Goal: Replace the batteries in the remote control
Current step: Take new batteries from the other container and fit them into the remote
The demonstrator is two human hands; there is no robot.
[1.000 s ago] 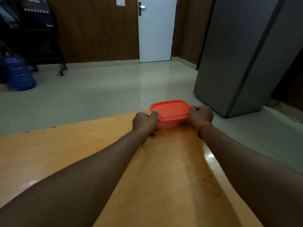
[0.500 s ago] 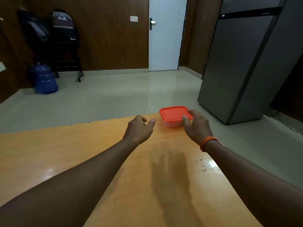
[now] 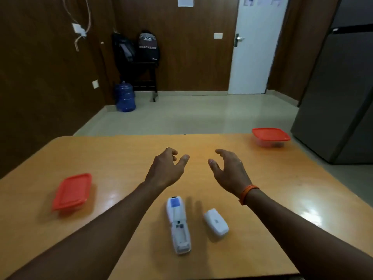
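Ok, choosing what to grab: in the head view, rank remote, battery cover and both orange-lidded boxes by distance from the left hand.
1. remote, just short of the left hand
2. battery cover, right of remote
3. left box, table's left
4. right box, far right corner

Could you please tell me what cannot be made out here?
- Head view: contents of the left orange-lidded plastic box, hidden by its opaque lid.
- Head view: contents of the far orange-lidded plastic box, hidden by its lid, small.
- Head view: whether the white remote control's open battery bay holds cells; blurred.
- Head view: marking on the white oval battery cover; too small.
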